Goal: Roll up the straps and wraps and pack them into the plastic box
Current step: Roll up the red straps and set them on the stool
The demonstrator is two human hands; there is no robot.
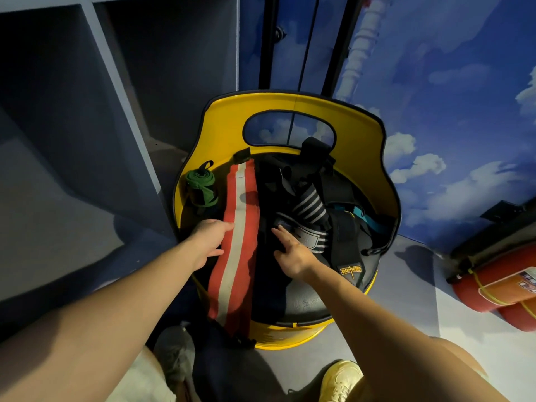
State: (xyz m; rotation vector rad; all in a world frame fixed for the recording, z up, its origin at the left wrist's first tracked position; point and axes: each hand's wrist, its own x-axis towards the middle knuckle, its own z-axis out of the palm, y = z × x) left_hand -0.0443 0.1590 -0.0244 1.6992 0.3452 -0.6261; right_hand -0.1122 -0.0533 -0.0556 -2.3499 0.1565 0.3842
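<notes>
A yellow drum seat (293, 105) with a black cushion (301, 304) holds a pile of straps and wraps. A long red wrap with a white stripe (236, 245) lies unrolled across the seat and hangs over its front edge. A rolled green wrap (201, 188) stands at the left wall. Black-and-white striped wraps (309, 206) and black straps (346, 236) fill the middle and right. My left hand (207, 242) touches the red wrap's left edge with straight fingers. My right hand (293, 255) reaches into the dark pile, fingers spread. No plastic box is in view.
A dark blue shelf unit (95, 91) stands at the left. Behind and to the right rises a sky-painted wall (452, 97). Red fire extinguishers (499, 291) lie on the floor at the right. My shoes (342, 378) are near the seat's front.
</notes>
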